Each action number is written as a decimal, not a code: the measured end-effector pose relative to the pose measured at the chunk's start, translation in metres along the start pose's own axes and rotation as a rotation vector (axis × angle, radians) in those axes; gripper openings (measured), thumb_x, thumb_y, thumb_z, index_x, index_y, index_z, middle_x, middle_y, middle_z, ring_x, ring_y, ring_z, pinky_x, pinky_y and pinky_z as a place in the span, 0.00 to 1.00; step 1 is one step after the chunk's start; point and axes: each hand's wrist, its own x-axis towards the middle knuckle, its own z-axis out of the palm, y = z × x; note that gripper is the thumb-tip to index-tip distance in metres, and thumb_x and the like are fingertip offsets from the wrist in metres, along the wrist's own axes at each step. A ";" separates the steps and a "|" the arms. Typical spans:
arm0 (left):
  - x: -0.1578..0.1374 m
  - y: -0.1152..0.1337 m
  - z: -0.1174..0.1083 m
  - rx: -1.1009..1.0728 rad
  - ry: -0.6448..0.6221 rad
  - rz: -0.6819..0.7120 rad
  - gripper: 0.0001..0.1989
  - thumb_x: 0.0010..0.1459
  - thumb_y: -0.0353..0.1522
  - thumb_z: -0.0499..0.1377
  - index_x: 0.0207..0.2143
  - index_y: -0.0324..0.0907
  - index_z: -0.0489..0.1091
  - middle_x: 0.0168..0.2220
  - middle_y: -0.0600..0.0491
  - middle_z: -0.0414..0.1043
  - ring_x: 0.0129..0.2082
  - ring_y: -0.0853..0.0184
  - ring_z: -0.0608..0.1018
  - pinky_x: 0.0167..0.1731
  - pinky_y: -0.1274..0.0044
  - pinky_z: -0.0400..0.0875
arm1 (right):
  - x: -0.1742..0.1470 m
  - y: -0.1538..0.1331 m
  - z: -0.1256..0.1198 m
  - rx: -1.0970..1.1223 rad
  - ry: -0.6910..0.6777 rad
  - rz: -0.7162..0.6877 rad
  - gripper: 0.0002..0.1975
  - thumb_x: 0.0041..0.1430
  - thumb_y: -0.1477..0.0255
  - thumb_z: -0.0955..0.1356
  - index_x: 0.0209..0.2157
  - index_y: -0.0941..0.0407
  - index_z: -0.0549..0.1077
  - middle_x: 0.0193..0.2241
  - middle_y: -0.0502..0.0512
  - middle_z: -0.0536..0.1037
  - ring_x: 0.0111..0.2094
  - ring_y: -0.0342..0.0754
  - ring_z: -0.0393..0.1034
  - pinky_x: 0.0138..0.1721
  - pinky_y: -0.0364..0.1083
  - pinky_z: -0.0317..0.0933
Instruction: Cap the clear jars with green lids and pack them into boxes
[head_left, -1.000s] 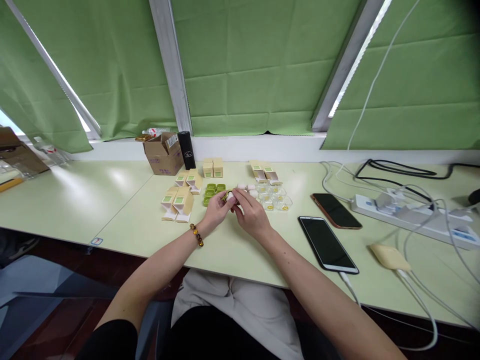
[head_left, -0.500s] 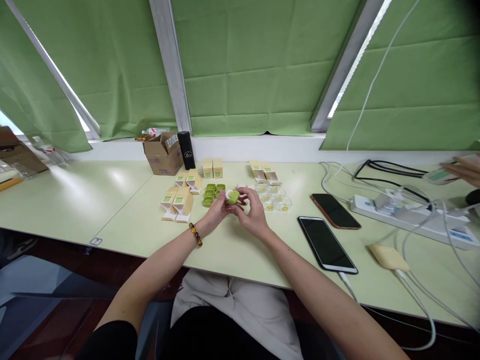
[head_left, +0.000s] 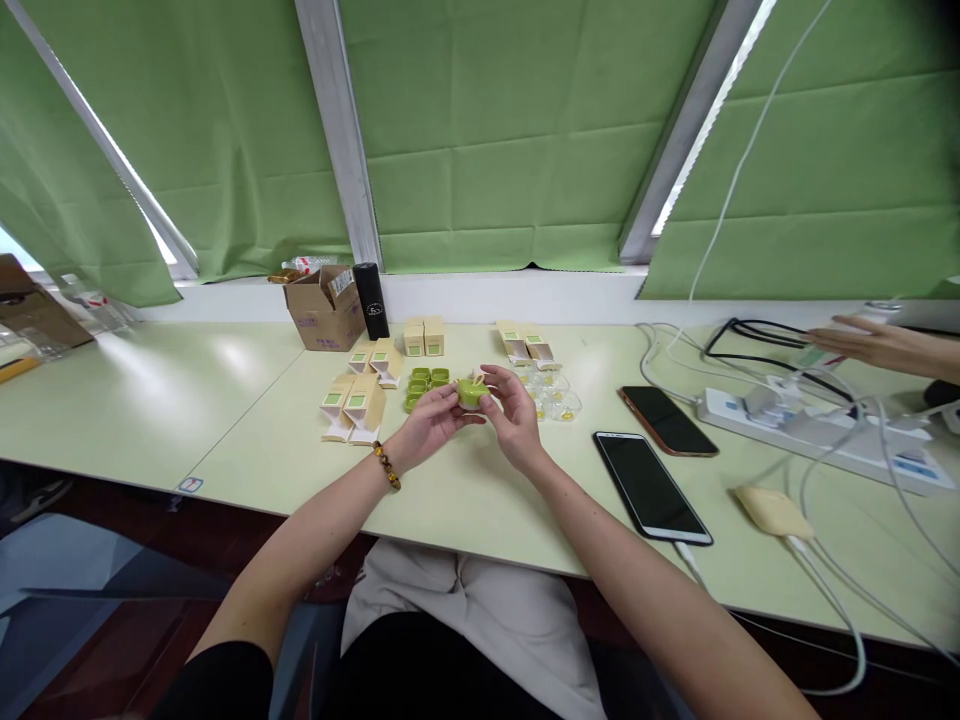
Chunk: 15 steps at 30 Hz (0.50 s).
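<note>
Both hands are raised over the table around a small rounded green case with a pale strap loop on top and a whitish lower part. My left hand, with a beaded bracelet at the wrist, grips the case from the left. On its other side, my right hand pinches it between thumb and fingers. Several small green square trays sit just behind my left hand. Several clear plastic shells with yellow marks lie to the right of my right hand. Cream folded cartons stand open at the left.
More cartons stand behind, with open ones further right. A cardboard box and black cylinder are by the wall. Two phones, a power strip and cables lie right. Another person's hand holds something there.
The green case has been turned in my hands, so its strap loop now points up and its white part faces down. At the right, the other person's hand has moved left.
</note>
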 end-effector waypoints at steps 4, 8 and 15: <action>-0.001 -0.003 -0.001 -0.014 0.040 0.028 0.26 0.56 0.37 0.75 0.54 0.39 0.74 0.51 0.43 0.79 0.50 0.59 0.82 0.55 0.64 0.78 | -0.002 -0.002 0.002 0.088 -0.032 0.076 0.20 0.74 0.59 0.65 0.62 0.52 0.66 0.52 0.65 0.82 0.52 0.56 0.79 0.49 0.56 0.78; -0.001 -0.007 -0.006 -0.017 0.054 0.016 0.33 0.53 0.33 0.77 0.59 0.41 0.71 0.52 0.43 0.80 0.51 0.60 0.82 0.57 0.65 0.77 | -0.003 -0.008 0.006 0.086 -0.055 0.095 0.19 0.77 0.59 0.61 0.61 0.52 0.66 0.53 0.64 0.82 0.50 0.54 0.81 0.44 0.53 0.79; 0.004 -0.005 -0.011 -0.029 0.141 0.073 0.27 0.54 0.32 0.76 0.55 0.38 0.74 0.54 0.43 0.80 0.56 0.56 0.82 0.69 0.57 0.67 | 0.016 -0.020 -0.027 -0.518 0.011 0.038 0.12 0.71 0.70 0.64 0.46 0.53 0.79 0.46 0.60 0.84 0.53 0.59 0.72 0.50 0.56 0.71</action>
